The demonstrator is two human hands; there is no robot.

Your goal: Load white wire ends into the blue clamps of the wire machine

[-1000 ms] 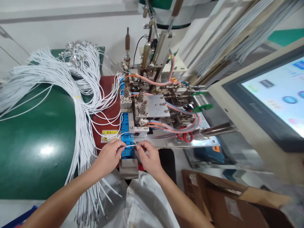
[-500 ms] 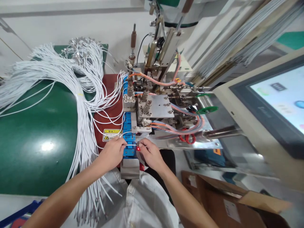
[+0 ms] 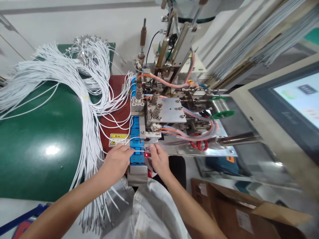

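Nearest, the ends of a big bunch of white wires (image 3: 87, 132) are hanging beside the pale cloth (image 3: 151, 205) on the lap. A little farther on, the left hand (image 3: 118, 162) is pinching one thin wire (image 3: 139, 151), its fingers squeezing together around it. That wire is lying straight across the blue blocks (image 3: 137, 159) and pointing at the right hand (image 3: 160, 160). The right hand's fingers are bending near the wire's tip — I cannot tell if they are holding it. A small red light (image 3: 146, 154) is glowing just beside them. Leftward, the bunch is spreading back over a green bench (image 3: 37, 142). Beyond the hands, a metal machine (image 3: 166, 109) is standing — a pale wall (image 3: 87, 20) is rising behind it.
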